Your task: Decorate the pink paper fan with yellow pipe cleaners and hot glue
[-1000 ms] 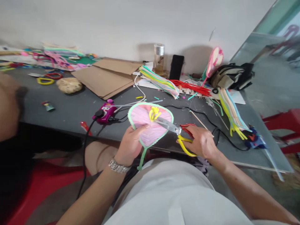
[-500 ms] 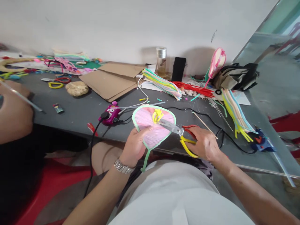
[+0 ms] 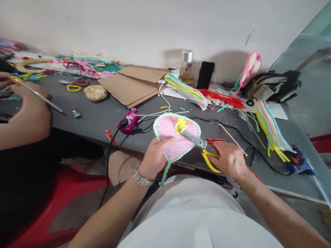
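My left hand (image 3: 156,155) grips a pink fan-shaped craft piece (image 3: 173,151) by its lower left side, thumb on the front. Light green pipe cleaner edges the piece, and a green stem (image 3: 164,174) hangs below. On its upper face sits a yellow pipe-cleaner flower (image 3: 180,124) with looped ends. My right hand (image 3: 229,160) is closed on the red and yellow handles of a pair of scissors (image 3: 192,137). Their blades lie over the pink face, with the tips at the yellow loops. Whether the tips touch the yellow strand I cannot tell.
Behind the piece lie a magenta power strip (image 3: 128,122), cardboard (image 3: 134,86) and pipe-cleaner bundles (image 3: 186,91). A glue gun (image 3: 301,162) rests at the right. At the left, another person's hand (image 3: 31,100) holds a glue stick or rod. A black cable crosses the table.
The whole view has shifted, so things appear further right. Both my hands keep their grip, and the scissors stay at the yellow loops. The other person's hand at the left shows more fully.
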A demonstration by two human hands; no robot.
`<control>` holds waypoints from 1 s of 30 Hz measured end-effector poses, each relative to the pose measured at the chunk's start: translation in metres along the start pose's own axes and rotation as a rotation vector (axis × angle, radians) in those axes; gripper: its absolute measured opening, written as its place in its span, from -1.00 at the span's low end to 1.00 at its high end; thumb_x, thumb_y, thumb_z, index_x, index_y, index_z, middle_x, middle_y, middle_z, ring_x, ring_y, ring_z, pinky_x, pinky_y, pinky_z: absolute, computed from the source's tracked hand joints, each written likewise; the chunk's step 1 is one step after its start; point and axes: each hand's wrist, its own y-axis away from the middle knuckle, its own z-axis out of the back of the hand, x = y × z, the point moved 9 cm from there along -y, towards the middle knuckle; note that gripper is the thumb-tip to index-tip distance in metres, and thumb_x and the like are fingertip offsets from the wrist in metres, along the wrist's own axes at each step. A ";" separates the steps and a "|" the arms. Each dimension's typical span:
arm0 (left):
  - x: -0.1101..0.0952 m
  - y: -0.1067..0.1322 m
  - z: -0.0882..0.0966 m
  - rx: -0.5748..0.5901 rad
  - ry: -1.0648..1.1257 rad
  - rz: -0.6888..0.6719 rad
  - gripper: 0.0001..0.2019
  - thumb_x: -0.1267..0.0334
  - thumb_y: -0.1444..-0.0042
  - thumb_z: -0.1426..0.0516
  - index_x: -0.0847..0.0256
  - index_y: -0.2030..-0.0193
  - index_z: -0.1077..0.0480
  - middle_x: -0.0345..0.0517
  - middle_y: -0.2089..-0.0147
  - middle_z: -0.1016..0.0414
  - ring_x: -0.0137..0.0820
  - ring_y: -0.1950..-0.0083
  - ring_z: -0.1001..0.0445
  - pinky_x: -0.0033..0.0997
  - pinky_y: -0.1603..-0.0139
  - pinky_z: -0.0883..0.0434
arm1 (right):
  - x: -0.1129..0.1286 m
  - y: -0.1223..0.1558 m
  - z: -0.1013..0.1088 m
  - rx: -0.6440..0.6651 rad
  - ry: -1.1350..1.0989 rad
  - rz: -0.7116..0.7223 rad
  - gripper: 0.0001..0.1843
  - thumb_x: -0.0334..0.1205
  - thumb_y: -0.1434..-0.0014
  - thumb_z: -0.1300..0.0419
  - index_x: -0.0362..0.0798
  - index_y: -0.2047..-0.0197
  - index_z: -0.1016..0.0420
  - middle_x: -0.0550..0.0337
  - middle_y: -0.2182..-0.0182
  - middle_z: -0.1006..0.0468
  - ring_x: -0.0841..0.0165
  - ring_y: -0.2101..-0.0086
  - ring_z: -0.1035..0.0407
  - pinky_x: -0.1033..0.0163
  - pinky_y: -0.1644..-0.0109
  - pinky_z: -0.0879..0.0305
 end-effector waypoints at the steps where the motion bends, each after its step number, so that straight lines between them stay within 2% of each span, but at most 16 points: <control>1: 0.000 0.000 0.000 0.002 -0.006 0.002 -0.64 0.27 0.14 -0.48 0.33 0.16 -0.66 0.08 0.10 -0.73 -0.07 0.06 -0.68 -0.13 -0.07 -0.56 | 0.001 -0.001 0.000 0.006 0.002 0.004 -0.74 -0.04 -0.28 -0.23 -0.08 0.21 -0.57 0.05 0.41 -0.63 0.23 0.40 -0.48 0.19 0.31 -0.18; 9: -0.004 0.002 -0.003 0.007 -0.013 -0.002 -0.67 0.24 0.14 -0.49 0.29 0.20 -0.66 0.04 0.10 -0.73 -0.07 0.04 -0.68 -0.14 -0.07 -0.56 | 0.001 -0.002 -0.003 0.034 0.017 0.008 -0.72 0.00 -0.29 -0.24 -0.05 0.28 -0.53 0.09 0.44 -0.61 0.25 0.43 -0.45 0.19 0.34 -0.13; 15: -0.003 0.001 0.001 -0.009 -0.007 -0.001 -0.68 0.27 0.15 -0.48 0.30 0.21 -0.67 0.02 0.15 -0.73 -0.13 0.11 -0.68 -0.19 -0.01 -0.56 | 0.004 -0.004 -0.002 0.005 0.055 0.022 -0.71 -0.01 -0.28 -0.21 -0.08 0.21 -0.54 0.08 0.40 -0.62 0.26 0.41 -0.46 0.18 0.32 -0.13; 22: -0.001 0.000 0.001 0.013 0.027 0.015 -0.70 0.24 0.17 -0.49 0.19 0.24 -0.66 -0.01 0.13 -0.73 -0.03 0.03 -0.66 -0.12 -0.06 -0.55 | 0.010 -0.006 0.003 -0.033 0.135 0.018 -0.69 0.01 -0.25 -0.22 -0.09 0.20 -0.53 0.07 0.43 -0.61 0.24 0.44 -0.42 0.17 0.31 -0.11; 30: -0.001 0.000 0.003 0.001 0.021 -0.002 -0.69 0.23 0.19 -0.50 0.26 0.26 -0.65 0.00 0.19 -0.72 -0.08 0.10 -0.67 -0.15 -0.01 -0.55 | 0.014 -0.009 0.005 -0.004 0.175 0.032 -0.71 -0.01 -0.25 -0.20 -0.08 0.19 -0.52 0.05 0.42 -0.60 0.25 0.46 -0.38 0.15 0.31 -0.05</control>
